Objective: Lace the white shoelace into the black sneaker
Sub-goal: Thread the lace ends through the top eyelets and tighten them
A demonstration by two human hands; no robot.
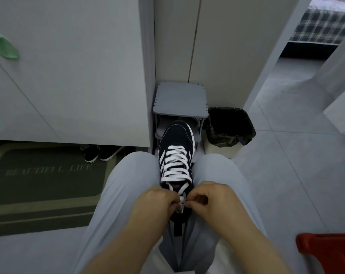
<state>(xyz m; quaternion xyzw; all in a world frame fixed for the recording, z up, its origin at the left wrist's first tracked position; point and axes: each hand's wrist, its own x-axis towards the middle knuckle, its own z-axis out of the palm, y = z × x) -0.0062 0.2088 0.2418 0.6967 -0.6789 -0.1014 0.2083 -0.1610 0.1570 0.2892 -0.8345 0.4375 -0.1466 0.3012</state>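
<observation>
Pinching white shoelace [175,162], left hand [157,200] and right hand [211,196] flank black sneaker [175,137] near stool [179,99].

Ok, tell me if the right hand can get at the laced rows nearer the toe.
Probably yes: the right hand pinches the white shoelace just behind those rows, and nothing covers them on the black sneaker between the knees. It would have to let go of its end first.

floor: pale grey tiles [286,175] | left: white cabinet doors [68,76], dark doormat [39,184] below | centre: grey stool [180,99] against wall, black-lined bin [230,125] just beside | upper right: doorway, plaid bedding [321,26]
</observation>
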